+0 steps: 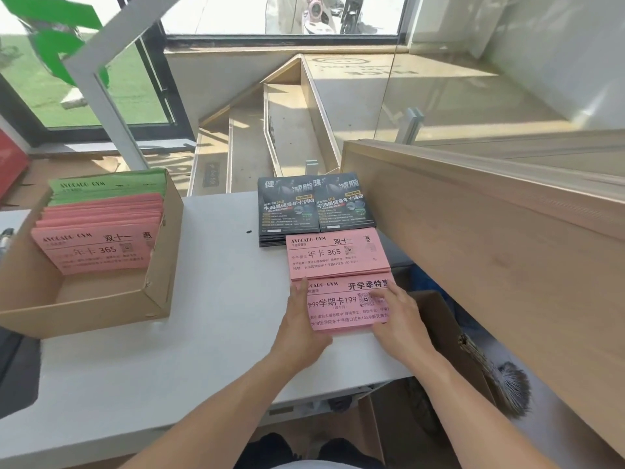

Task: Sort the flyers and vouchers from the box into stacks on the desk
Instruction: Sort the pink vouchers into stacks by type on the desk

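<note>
White desk [209, 265] beside a stairwell: a cardboard box [111, 299] at left holds pink and green vouchers [98, 245]. At right lie black flyers [314, 204], a pink stack [334, 255], and a nearer pink stack [345, 306] that both hands touch with straight fingers, left hand [301, 323] along its left edge, right hand [395, 316] on top.
</note>
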Demonstrator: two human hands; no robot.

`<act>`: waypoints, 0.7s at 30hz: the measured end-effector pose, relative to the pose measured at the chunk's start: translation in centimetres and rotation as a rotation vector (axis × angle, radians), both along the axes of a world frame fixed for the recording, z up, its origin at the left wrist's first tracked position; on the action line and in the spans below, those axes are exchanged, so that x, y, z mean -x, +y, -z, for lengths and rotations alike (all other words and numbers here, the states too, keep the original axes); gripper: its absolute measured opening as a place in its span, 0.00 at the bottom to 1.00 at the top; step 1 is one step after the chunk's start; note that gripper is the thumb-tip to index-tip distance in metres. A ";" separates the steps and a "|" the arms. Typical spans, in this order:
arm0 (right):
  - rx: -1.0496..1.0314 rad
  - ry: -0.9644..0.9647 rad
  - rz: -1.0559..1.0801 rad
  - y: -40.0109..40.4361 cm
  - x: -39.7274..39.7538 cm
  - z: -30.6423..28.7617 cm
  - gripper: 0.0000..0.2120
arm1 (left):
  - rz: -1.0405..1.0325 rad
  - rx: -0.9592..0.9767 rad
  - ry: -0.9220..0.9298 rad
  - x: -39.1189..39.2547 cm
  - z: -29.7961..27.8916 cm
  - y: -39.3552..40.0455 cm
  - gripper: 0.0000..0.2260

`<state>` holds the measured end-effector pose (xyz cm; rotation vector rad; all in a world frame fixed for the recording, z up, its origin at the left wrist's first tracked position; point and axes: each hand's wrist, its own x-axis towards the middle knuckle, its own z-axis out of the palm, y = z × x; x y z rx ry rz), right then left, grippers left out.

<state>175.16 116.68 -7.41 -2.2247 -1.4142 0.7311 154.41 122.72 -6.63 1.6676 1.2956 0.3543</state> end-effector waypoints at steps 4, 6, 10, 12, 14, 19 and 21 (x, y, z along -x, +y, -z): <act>0.012 -0.212 -0.030 0.0 0.3 -0.1 0.27 | -0.022 0.040 -0.106 0.1 -0.4 0.0 0.50; -0.070 -0.284 -0.053 0.2 1.5 -0.5 0.27 | -0.051 0.013 -0.116 0.8 -0.9 -0.2 0.44; -0.167 -0.317 -0.139 0.9 5.4 -1.2 0.23 | -0.175 -0.099 -0.160 3.6 -1.1 -0.5 0.38; -0.129 -0.310 -0.174 1.5 7.0 -1.1 0.21 | -0.245 -0.182 -0.198 5.2 -2.0 -0.7 0.33; -0.152 -0.310 -0.154 2.2 8.3 -1.3 0.20 | -0.297 -0.295 -0.240 7.1 -3.3 -0.6 0.28; -0.491 -0.181 -0.113 5.1 12.8 -3.7 0.19 | -0.402 -0.607 -0.271 13.8 -5.5 1.9 0.20; -0.537 -0.119 -0.163 7.2 15.6 -4.3 0.18 | -0.453 -0.678 -0.230 17.1 -6.0 3.7 0.19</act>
